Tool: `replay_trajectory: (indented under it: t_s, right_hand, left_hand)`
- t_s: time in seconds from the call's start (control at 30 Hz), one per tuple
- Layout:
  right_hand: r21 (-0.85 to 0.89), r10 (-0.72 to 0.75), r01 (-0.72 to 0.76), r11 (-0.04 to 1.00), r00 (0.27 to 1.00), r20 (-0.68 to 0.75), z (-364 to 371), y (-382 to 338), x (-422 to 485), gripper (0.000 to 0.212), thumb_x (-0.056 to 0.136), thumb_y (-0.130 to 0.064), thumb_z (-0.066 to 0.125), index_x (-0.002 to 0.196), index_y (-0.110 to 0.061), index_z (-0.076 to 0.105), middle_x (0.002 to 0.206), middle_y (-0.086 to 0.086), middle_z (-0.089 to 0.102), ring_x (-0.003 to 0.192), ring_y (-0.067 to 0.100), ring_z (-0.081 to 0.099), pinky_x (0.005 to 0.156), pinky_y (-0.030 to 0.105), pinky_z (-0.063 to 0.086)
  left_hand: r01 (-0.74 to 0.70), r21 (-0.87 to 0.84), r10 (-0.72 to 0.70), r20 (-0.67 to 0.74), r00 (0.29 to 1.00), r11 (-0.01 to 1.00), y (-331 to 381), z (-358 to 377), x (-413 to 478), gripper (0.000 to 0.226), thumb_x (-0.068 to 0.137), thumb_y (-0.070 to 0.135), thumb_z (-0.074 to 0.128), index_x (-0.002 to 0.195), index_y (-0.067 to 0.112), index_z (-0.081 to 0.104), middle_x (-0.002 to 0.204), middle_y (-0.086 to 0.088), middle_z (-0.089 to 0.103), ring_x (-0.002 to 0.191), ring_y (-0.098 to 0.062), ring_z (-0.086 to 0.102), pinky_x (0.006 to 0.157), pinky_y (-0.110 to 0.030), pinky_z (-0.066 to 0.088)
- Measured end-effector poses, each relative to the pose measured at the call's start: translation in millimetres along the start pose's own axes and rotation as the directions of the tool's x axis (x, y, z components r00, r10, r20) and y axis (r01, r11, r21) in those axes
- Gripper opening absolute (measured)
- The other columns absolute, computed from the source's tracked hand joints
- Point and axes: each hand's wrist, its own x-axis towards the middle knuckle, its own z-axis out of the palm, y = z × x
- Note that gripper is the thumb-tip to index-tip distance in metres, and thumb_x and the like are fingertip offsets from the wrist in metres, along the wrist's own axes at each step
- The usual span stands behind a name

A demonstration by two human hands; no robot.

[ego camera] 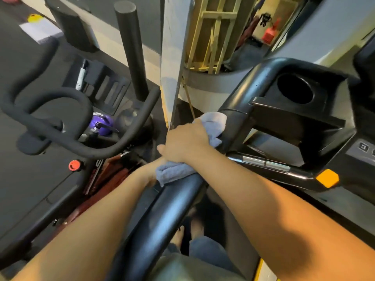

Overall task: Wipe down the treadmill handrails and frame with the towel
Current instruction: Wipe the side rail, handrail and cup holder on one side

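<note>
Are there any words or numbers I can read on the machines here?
"3": seems to read so on a small button on the treadmill's grey panel, but it is blurred, so I am not sure.
"S": one white letter on the red frame of the bike beside it; the rest is hidden.
Red knob: a mark, too blurred to read.

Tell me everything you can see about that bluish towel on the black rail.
The towel is pale blue-grey and looks like soft, fluffy terry cloth. It is bunched and folded, draped over the glossy black treadmill handrail where the rail bends up toward the console. The right hand presses down on its middle, hiding that part, so one end shows beyond the fingers and another by the wrist. The left hand touches its lower end from the side.
</note>
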Motion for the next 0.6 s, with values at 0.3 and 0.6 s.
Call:
replay_trajectory:
  t_s: [0.3,0.6]
  right_hand:
    - [-0.141,0.075,-0.003,0.99,0.854,0.515,-6.1,20.2,54.9,0.019,0.089,-0.033,0.044,0.091,-0.02,0.058,0.097,0.0,0.058,0.092,0.026,0.052,0.085,0.042,0.04]
    - [-0.052,-0.059,0.064,0.997,0.994,0.09,-6.9,9.3,-23.1,0.064,0.097,-0.051,0.01,0.092,-0.027,0.07,0.092,0.001,0.068,0.092,0.023,0.058,0.09,0.041,0.037]
  left_hand:
    - [-0.118,0.3,-0.303,0.953,-0.015,0.947,-25.6,10.7,46.9,0.059,0.091,-0.008,0.041,0.034,-0.014,0.052,0.035,-0.001,0.056,0.041,-0.013,0.06,0.053,-0.025,0.054]
    - [-0.158,-0.159,0.029,0.787,-0.616,0.974,-29.7,19.3,52.1,0.042,0.101,0.024,0.038,0.136,0.001,0.045,0.137,-0.018,0.05,0.126,-0.015,0.047,0.093,-0.01,0.027]
